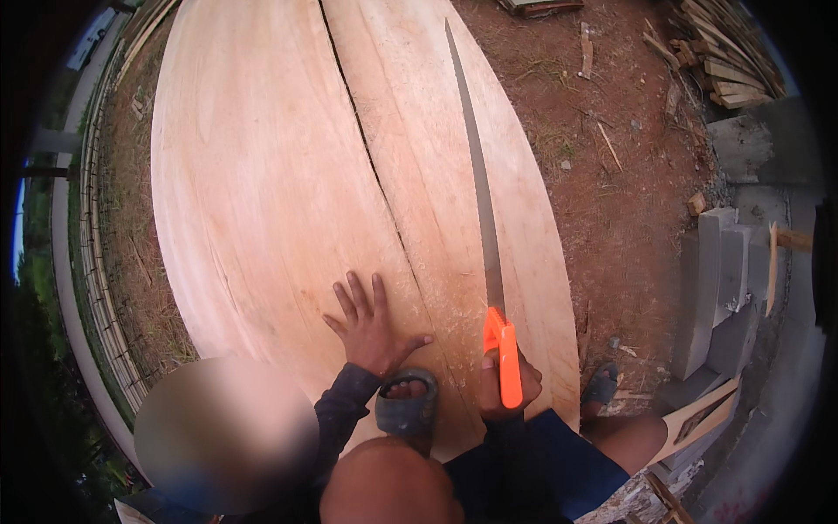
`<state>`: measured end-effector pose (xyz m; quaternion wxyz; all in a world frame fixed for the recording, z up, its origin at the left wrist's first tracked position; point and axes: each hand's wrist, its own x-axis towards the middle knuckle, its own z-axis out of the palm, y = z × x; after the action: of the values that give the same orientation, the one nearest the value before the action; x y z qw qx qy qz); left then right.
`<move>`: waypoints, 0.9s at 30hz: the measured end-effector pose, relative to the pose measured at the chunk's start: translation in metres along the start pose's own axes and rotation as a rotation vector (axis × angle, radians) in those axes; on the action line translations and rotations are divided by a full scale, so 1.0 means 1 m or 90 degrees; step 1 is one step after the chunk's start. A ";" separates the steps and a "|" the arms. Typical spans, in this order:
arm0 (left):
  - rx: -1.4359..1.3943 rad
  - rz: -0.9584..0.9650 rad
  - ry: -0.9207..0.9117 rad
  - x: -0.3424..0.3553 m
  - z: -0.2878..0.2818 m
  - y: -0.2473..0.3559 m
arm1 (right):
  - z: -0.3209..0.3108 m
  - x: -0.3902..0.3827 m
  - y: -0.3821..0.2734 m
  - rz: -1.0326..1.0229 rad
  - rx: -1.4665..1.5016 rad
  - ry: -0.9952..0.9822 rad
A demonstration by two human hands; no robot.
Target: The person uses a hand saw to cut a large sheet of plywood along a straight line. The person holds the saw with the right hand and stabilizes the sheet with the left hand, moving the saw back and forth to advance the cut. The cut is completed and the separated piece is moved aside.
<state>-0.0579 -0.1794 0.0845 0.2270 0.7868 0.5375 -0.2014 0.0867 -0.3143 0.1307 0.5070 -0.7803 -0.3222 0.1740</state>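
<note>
A large sheet of pale plywood [253,175] stretches out in front of me. A cut [367,153] runs through it from the far edge toward me, wider at the far end, with sawdust scattered along it. My left hand [371,336] rests on the sheet with fingers spread, left of the cut's near end. In my right hand [509,384] is a handsaw [482,188], gripped by its orange handle. Its long blade points away from me, to the right of the cut, teeth facing left. Whether the blade touches the wood, I cannot tell.
My sandaled foot [407,402] presses on the sheet between my hands; the other sandal [602,384] is on reddish dirt at right. Grey concrete blocks [709,288] and a wood pile [729,57] stand at right. Bamboo-like poles [92,262] lie left. A round blur covers the lower left.
</note>
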 end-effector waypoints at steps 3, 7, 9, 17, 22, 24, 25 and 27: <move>0.010 -0.011 -0.059 0.005 0.000 0.003 | -0.009 0.011 0.017 -0.033 0.021 -0.079; 0.025 -0.034 -0.091 0.014 0.009 0.006 | 0.000 0.030 0.042 -0.007 0.035 -0.090; 0.024 -0.035 -0.089 0.016 0.015 0.004 | -0.001 0.033 0.052 -0.001 0.043 -0.091; 0.063 -0.054 -0.083 0.015 0.023 -0.008 | -0.020 0.056 0.101 0.458 0.608 -0.106; 0.067 -0.095 -0.108 0.024 0.012 0.004 | -0.022 0.071 0.105 0.478 0.590 -0.176; 0.068 -0.086 -0.082 0.022 0.012 0.003 | -0.030 0.076 0.100 0.501 0.579 -0.196; 0.066 -0.075 -0.065 0.022 0.015 0.002 | -0.043 0.076 0.099 0.470 0.547 -0.217; 0.065 -0.088 -0.070 0.023 0.015 0.004 | -0.064 0.088 0.100 0.396 0.497 -0.250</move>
<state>-0.0475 -0.1721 0.0603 0.2013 0.7463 0.5661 -0.2864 0.2224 -0.3256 0.0721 0.6140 -0.5454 -0.0760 0.5656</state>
